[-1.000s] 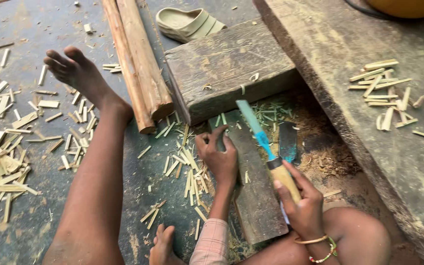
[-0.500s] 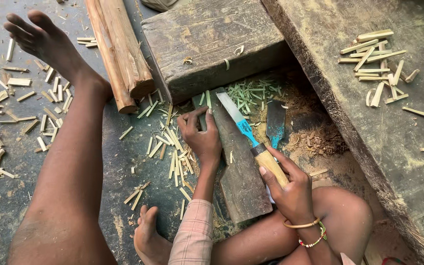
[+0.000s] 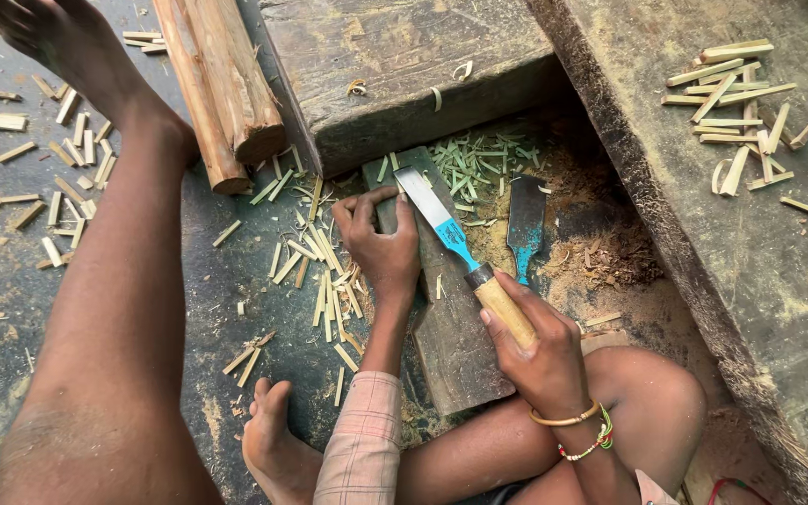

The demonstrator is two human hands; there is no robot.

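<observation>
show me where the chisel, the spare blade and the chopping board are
chisel (image 3: 465, 252), head view, on the blue stretch of its blade.
spare blade (image 3: 526, 220), head view, on its dark flat face.
chopping board (image 3: 455, 341), head view, on bare wood below the chisel.

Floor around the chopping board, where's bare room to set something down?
Bare floor lies between the outstretched leg and the strips beside the left hand. Right of the board, sawdust and a spare blade crowd it.
</observation>
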